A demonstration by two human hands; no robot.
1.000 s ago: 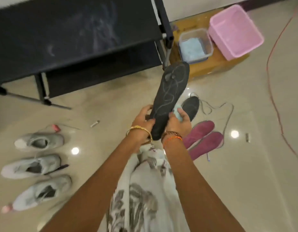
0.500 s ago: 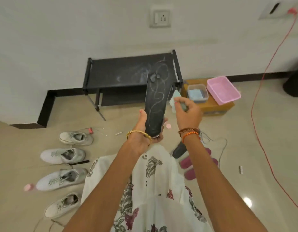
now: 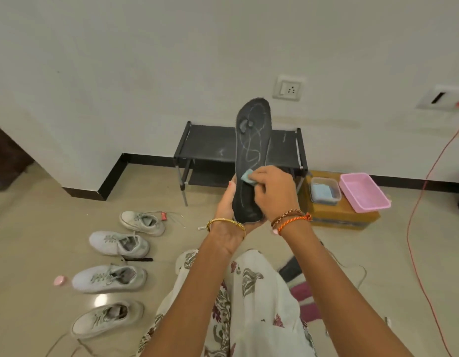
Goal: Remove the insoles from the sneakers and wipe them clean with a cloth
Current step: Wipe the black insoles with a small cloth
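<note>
A black insole (image 3: pixel 251 145) with pale chalky scribbles stands upright in front of me. My left hand (image 3: pixel 229 217) grips its heel end from below. My right hand (image 3: pixel 272 191) presses a small light-blue cloth (image 3: pixel 247 175) against the lower middle of the insole. Several white sneakers lie in a row on the floor at the left, among them the nearest one (image 3: pixel 107 318) and the farthest one (image 3: pixel 142 222). Another black insole (image 3: pixel 290 270) and maroon insoles (image 3: pixel 304 292) lie on the floor by my right arm, partly hidden.
A black shoe rack (image 3: pixel 210 143) stands against the wall. To its right a cardboard box (image 3: pixel 339 215) carries a clear tub (image 3: pixel 325 193) with blue cloth and a pink basin (image 3: pixel 363 191). A red cable (image 3: pixel 416 228) runs down the right side. A black marker (image 3: pixel 138 259) lies between sneakers.
The view has tilted up toward the wall. My right hand moved from beside the insole onto its face, pressing the cloth against it. The left hand keeps its hold.
</note>
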